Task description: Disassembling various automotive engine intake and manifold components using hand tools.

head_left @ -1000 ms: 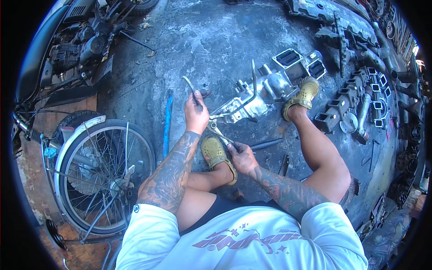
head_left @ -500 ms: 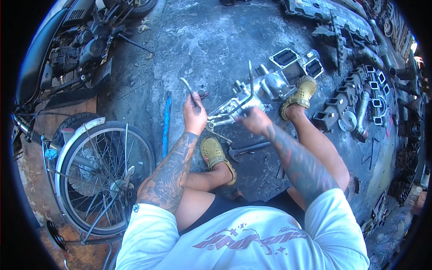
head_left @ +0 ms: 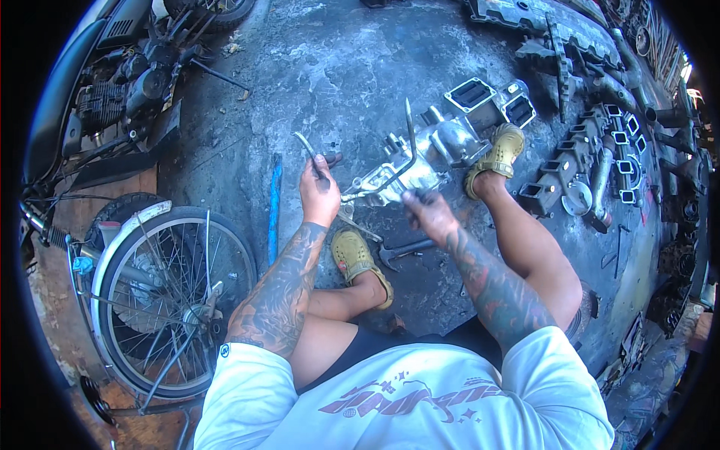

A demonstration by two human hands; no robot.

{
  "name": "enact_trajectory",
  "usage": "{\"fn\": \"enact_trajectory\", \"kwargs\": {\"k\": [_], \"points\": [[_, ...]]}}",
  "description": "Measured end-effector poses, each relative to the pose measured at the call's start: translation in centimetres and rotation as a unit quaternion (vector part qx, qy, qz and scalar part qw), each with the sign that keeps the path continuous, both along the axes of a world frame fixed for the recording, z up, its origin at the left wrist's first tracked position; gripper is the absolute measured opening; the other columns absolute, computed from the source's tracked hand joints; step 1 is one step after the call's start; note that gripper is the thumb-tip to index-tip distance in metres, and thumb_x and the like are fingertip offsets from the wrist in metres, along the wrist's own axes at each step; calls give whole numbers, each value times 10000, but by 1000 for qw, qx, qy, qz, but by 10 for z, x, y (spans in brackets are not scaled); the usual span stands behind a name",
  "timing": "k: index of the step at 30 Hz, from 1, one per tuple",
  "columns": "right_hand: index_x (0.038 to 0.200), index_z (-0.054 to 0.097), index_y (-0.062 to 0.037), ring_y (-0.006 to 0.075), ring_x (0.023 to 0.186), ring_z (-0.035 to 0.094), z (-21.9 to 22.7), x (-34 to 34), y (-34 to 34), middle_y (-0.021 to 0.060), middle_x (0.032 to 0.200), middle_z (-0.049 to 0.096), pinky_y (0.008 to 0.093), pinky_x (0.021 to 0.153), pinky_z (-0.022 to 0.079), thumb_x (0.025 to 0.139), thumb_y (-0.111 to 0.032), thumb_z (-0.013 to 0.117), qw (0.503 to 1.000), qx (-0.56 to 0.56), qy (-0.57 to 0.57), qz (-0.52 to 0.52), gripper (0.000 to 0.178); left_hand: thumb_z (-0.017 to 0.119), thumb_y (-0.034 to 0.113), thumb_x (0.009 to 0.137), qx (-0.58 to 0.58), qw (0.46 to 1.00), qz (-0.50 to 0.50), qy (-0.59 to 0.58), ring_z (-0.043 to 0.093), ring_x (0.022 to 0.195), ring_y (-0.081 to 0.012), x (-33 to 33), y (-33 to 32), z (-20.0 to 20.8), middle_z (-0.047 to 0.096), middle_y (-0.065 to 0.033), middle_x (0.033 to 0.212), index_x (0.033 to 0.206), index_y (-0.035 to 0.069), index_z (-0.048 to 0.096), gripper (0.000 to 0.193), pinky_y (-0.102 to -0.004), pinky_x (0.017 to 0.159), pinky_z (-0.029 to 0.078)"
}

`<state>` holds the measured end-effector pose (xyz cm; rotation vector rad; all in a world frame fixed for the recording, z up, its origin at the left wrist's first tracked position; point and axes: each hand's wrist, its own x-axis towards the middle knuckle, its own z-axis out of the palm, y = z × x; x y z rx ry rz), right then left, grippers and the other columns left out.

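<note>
My left hand (head_left: pixel 319 193) is closed around a thin curved metal bar (head_left: pixel 304 144), whose pale tip points up and away. To its right lies a shiny cast-metal housing (head_left: pixel 431 154) on the floor between my feet. A bent, L-shaped metal rod (head_left: pixel 411 135) stretches across the housing, its pointed end upward. My right hand (head_left: pixel 433 216) hovers at the housing's near edge, fingers curled together; whatever they might hold is hidden. A hammer (head_left: pixel 405 251) rests on the floor below, beside a wrench-like tool (head_left: pixel 360 223).
A blue bar (head_left: pixel 275 210) lies left of my left hand, near a spoked wheel (head_left: pixel 180 300). At far left stands a motorcycle (head_left: pixel 124 97). Several manifolds (head_left: pixel 562 169) cover the floor at right. My sandals (head_left: pixel 356 259) flank the housing.
My right hand has drawn slightly back toward me from the housing. My left hand has shifted a little left with the curved bar still in it.
</note>
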<state>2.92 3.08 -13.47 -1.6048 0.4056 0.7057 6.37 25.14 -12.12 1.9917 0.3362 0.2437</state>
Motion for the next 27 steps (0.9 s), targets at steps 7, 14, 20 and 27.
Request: {"fn": "enact_trajectory", "kwargs": {"k": [7, 14, 20, 27], "points": [[1027, 614, 15, 72, 685, 495, 4, -83, 37, 6, 766, 609, 234, 662, 436, 940, -267, 513, 990, 93, 95, 55, 313, 347, 251, 987, -80, 996, 1, 32, 659, 873, -255, 3, -4, -10, 665, -166, 909, 922, -38, 548, 358, -343, 771, 496], [972, 604, 30, 159, 709, 547, -11, -78, 40, 130, 780, 627, 307, 694, 446, 941, -246, 471, 997, 3, -17, 79, 308, 343, 249, 990, -109, 994, 5, 22, 662, 878, -235, 0, -5, -8, 659, -168, 931, 937, -53, 525, 357, -323, 768, 507], [958, 612, 26, 238, 706, 581, -10, -81, 44, 207, 810, 630, 339, 704, 453, 925, -274, 492, 989, -97, -26, 105, 325, 348, 246, 989, -124, 992, 3, 17, 662, 875, -226, 2, -6, -8, 657, -168, 943, 946, -53, 518, 347, -314, 755, 508], [943, 623, 25, 245, 773, 616, 2, -84, 61, 222, 855, 642, 354, 752, 459, 917, -275, 514, 1000, 2, 4, 10, 320, 346, 245, 988, -114, 993, 0, 12, 665, 855, -216, 2, -4, -12, 664, -160, 921, 929, -51, 515, 346, -313, 743, 507]]}}
